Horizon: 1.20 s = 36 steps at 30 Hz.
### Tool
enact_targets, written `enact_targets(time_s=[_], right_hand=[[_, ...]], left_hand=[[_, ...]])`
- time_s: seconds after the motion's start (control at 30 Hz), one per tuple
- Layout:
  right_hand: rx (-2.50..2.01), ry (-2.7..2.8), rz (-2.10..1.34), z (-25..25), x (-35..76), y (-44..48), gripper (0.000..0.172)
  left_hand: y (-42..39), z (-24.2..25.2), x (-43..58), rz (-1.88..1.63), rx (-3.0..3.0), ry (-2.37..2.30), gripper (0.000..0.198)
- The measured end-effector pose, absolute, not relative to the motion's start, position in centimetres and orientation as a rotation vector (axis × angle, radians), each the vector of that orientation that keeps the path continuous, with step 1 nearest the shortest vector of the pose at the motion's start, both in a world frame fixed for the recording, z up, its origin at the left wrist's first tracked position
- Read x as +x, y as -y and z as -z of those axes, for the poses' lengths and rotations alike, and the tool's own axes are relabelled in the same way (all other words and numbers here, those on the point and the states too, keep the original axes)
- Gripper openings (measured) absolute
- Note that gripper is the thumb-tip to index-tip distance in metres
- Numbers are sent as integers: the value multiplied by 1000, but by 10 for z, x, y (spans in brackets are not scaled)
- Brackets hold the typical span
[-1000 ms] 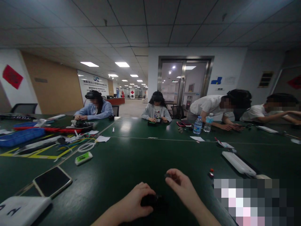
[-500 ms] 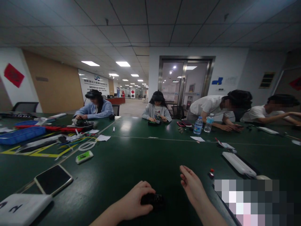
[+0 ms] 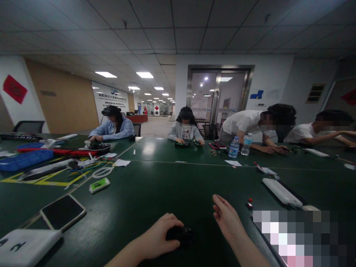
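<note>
The left hand (image 3: 162, 235) is closed around a black item (image 3: 180, 234) on the table (image 3: 150, 185), directly before the wearer. The right hand (image 3: 228, 218) is raised to the right, apart from the item and from the left hand. Its thumb and forefinger meet at the tips; whether anything small is pinched there cannot be told.

Progress: work on the item appears unfinished, judging by the grip on it. Its near side is dark and partly covered by the fingers, so which parts are fitted and which are outstanding cannot be established. A small red-topped piece (image 3: 249, 203) lies to the right, well apart from the item; no link between them is shown.

Writing: the wall sign (image 3: 111, 97) bears a logo and Chinese characters, of which 大数据科技有限公司 appears legible; its smaller lines are not. The white box (image 3: 30, 244) carries black marks, one resembling a "2". The bottles (image 3: 234, 148) have blue labels, brand unreadable. The green label (image 3: 99, 184) and the red poster (image 3: 15, 89) yield no readable text. No marking shows on the item.
</note>
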State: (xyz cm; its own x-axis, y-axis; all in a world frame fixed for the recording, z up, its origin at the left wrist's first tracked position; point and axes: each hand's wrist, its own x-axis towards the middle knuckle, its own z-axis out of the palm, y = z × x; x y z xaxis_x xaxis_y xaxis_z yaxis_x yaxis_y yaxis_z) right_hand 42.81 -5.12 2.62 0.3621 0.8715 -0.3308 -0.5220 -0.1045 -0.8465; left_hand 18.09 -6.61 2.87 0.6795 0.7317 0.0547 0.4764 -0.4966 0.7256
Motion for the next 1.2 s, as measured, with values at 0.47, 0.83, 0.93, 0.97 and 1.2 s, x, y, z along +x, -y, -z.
enact_targets(time_s=[0.47, 0.83, 0.93, 0.97, 1.2], right_hand=[[-1214, 428, -1209, -16, 435, 48, 38], [-1212, 473, -1190, -15, 435, 48, 39], [-1220, 511, -1167, -14, 435, 48, 38], [-1222, 524, -1160, -14, 434, 48, 38], [-1302, 598, -1129, -25, 424, 56, 40]], left_hand=[[68, -30, 180, -470, 2169, -917, 45], [69, -33, 181, -481, 2172, -918, 43], [68, -30, 181, -486, 2167, -921, 44], [68, -29, 180, -487, 2165, -920, 45], [68, -29, 180, -483, 2145, -931, 46]])
